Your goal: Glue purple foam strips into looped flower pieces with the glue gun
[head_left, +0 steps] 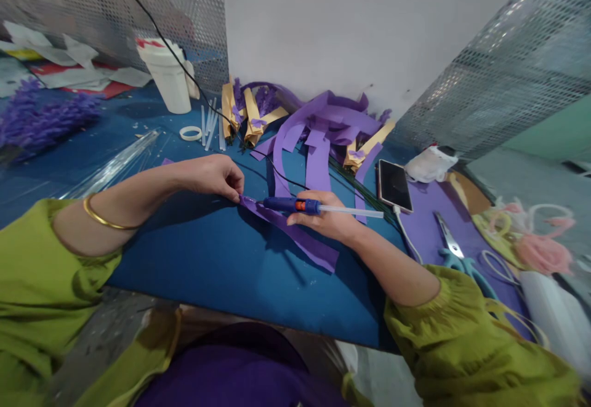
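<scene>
Left hand [213,175]: the fingers [234,189] are pinched closed on the near end of a purple paper strip [295,234], pressing it to the blue table [207,265], apparently to hold that end steady at the point where the nozzle meets it. Right hand [325,216]: the fingers are wrapped closed around a blue glue gun [290,204], held nearly level with its nozzle directed at the pinched end of the strip; a clear glue stick [351,211] projects from the rear of the gun, away from the nozzle. A black cord [184,71] runs from the gun toward the back of the table, rising past a white cup [167,74].

The strip lies flat beneath the gun and runs diagonally under the right hand toward the person. Beyond the gun lies a heap of cut purple strips [323,127] with yellow paper pieces [252,114]; these appear to be stock kept within reach. Left of the heap lie spare glue sticks [210,127] and a ring of tape [190,133]. Right of the gun, a phone [394,185] rests face up with a white cable attached; scissors [455,253] lie further right of it. Far left of the gun sits a mound of purple paper flowers [41,117]. Perforated metal panels [498,80] enclose the table.
</scene>
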The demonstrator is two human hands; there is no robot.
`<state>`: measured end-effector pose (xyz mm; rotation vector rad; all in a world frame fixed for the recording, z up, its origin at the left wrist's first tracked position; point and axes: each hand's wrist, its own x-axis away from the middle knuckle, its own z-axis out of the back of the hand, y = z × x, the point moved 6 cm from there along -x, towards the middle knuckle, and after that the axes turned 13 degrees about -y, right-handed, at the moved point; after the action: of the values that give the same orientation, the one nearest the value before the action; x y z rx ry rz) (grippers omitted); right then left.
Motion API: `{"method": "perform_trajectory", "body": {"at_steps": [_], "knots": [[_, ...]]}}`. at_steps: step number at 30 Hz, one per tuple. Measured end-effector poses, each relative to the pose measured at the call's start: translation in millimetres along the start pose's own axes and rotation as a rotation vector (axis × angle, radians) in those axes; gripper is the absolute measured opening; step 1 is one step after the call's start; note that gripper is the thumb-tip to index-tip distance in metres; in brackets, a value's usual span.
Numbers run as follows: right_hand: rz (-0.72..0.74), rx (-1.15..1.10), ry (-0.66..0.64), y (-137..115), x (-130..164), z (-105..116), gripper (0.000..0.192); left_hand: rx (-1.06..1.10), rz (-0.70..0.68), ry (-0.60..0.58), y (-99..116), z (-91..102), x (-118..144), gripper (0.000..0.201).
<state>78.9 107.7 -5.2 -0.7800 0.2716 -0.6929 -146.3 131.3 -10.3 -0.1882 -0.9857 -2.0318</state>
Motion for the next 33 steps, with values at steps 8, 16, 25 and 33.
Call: {"method": "perform_trajectory", "body": {"at_steps": [8, 16, 25, 33], "knots": [[-0.007, -0.012, -0.008, 0.0, 0.3, 0.7, 0.056, -0.003, 0.030, -0.010, -0.3, 4.0, 4.2, 0.021], [-0.041, -0.007, -0.029, 2.2, 0.2, -0.4, 0.054, -0.034, 0.046, -0.036, 0.0, 6.7, 6.6, 0.019], [-0.045, 0.003, -0.046, 0.5, 0.2, 0.3, 0.054, -0.047, 0.069, -0.041, -0.3, 11.3, 10.7, 0.020], [-0.044, 0.016, -0.054, -0.3, 0.3, -0.2, 0.056, -0.039, 0.090, -0.041, -3.9, 13.0, 10.8, 0.023]]}}
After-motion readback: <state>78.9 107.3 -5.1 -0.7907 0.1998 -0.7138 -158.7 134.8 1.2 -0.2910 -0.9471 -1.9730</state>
